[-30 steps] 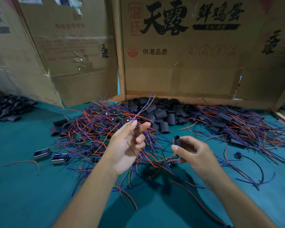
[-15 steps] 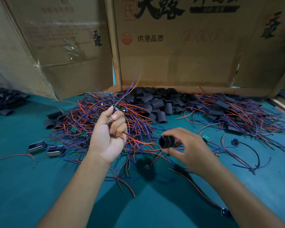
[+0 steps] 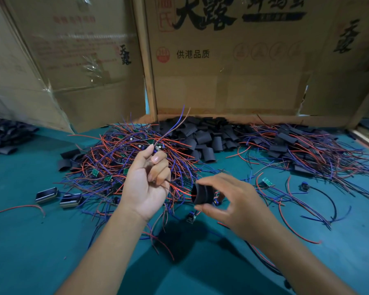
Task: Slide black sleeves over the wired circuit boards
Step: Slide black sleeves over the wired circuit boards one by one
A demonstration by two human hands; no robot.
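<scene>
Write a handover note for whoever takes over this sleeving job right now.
Left hand: grips one wired circuit board, wires sticking up.
Right hand: pinches an opened black sleeve, mouth toward the left hand; not on yet.
Bare boards: tangle behind the left hand. Spare sleeves: pile by the cardboard. Sleeved ones appear piled at far right.
Next: slide this sleeve over the board, then repeat.

sleeve pile (image 3: pixel 202 137) behind wire heap (image 3: pixel 119 158) | cardboard boxes (image 3: pixel 232 60) rearmost
</scene>
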